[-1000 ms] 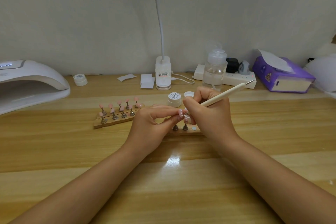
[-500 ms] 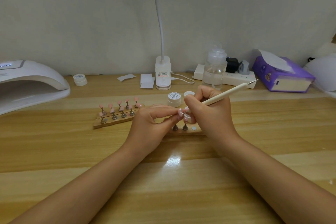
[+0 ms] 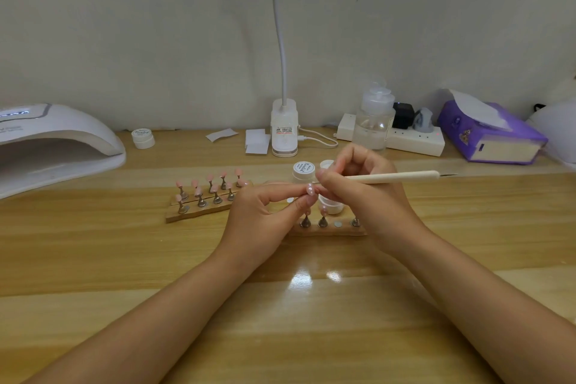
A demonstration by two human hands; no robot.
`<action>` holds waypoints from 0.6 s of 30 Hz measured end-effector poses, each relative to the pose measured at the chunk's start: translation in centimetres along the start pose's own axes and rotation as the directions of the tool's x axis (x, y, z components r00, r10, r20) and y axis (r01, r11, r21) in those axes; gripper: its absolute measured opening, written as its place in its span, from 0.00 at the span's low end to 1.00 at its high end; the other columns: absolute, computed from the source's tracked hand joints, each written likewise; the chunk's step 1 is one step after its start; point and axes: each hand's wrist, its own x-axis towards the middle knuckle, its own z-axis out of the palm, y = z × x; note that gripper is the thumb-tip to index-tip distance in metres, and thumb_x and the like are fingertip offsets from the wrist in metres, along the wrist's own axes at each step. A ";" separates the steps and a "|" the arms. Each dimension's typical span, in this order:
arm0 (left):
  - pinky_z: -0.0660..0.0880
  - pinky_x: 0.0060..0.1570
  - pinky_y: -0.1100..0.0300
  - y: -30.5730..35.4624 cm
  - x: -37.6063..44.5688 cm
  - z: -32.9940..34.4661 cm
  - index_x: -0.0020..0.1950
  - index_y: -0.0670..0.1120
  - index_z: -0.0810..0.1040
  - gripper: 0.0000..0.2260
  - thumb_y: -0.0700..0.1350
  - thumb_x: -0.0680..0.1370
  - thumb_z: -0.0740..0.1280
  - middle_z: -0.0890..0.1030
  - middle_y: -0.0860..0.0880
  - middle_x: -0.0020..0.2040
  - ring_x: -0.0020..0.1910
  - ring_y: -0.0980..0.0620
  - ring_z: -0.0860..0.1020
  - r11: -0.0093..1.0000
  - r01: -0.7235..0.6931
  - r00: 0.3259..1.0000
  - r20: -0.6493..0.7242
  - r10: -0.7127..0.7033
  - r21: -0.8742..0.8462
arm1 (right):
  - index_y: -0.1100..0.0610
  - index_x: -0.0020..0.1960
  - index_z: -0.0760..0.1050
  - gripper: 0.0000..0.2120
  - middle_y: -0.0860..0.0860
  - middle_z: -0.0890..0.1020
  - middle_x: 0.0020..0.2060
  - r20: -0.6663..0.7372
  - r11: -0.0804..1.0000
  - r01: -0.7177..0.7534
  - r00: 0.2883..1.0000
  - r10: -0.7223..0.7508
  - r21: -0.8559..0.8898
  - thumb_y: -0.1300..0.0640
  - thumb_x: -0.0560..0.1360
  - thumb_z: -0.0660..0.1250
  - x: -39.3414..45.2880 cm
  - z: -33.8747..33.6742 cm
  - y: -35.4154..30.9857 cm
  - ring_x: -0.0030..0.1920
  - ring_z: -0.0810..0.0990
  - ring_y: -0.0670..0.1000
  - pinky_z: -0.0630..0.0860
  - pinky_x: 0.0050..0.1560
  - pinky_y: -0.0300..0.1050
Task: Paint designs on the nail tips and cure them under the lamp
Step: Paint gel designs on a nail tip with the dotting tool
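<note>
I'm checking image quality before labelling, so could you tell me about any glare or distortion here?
Head view: bright glare patches on the glossy wooden table just nearer the camera than the hands; wide-angle lens bows the table's far edge; the nail tip pinched by the left hand is too small for its design to read.

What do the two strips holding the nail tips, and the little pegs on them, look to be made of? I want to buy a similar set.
The two strips look like unfinished or lightly sealed wood: pale tan with uneven edges. The pegs look like metal: grey cones with small glints. The bare round disc on the right strip is grey too, probably metal or a magnet; the picture leaves that open.
</note>
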 end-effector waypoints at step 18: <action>0.73 0.44 0.72 0.1 0.0 0.1 0.50 0.46 0.81 0.10 0.38 0.70 0.71 0.81 0.60 0.38 0.41 0.64 0.80 0.999 -0.038 0.999 -0.002 0.038 0.010 | 0.56 0.28 0.67 0.16 0.48 0.75 0.22 -0.040 0.999 0.035 0.999 -0.036 -0.024 0.69 0.70 0.67 -0.1 0.2 0.3 0.24 0.75 0.43 0.74 0.27 0.35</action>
